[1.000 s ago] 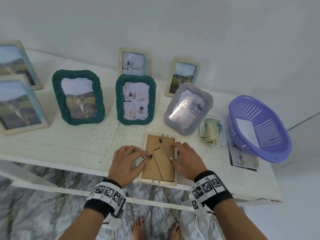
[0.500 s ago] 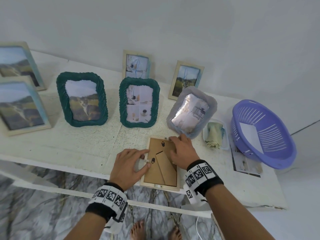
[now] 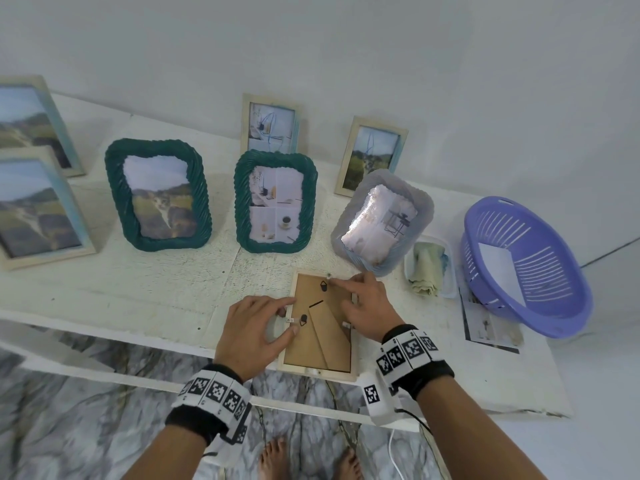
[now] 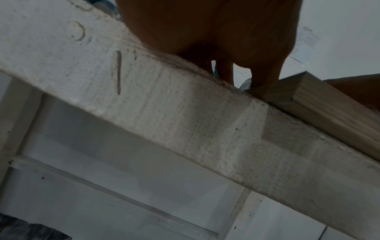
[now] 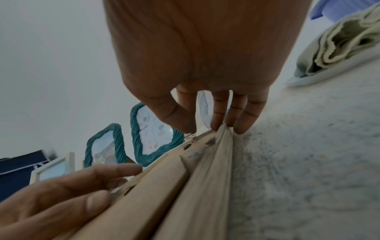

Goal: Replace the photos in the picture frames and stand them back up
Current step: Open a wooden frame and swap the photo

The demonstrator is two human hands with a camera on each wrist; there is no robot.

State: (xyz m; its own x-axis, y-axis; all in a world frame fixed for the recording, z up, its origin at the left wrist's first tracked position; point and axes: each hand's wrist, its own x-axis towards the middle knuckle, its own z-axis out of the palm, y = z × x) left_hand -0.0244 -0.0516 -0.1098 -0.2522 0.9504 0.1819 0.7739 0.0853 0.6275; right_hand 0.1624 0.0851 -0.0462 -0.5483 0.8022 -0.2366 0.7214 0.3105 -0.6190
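A light wooden picture frame lies face down at the front edge of the white table, its brown backing board and folded stand leg facing up. My left hand is at the frame's left edge, where thumb and forefinger pinch a small metal tab. My right hand rests on the upper right corner, fingers straight, with the index tip touching the top tab. In the right wrist view the fingertips press along the frame rim. The left wrist view shows the frame's corner on the table edge.
Two green frames and a grey frame stand just behind the work spot. Several wooden frames stand further back and left. To the right are a folded cloth in a white tray, a purple basket, and a loose photo print.
My right hand has slid from the middle of the frame's right edge up to its top edge and the top tab. The left hand stays at the left tab.
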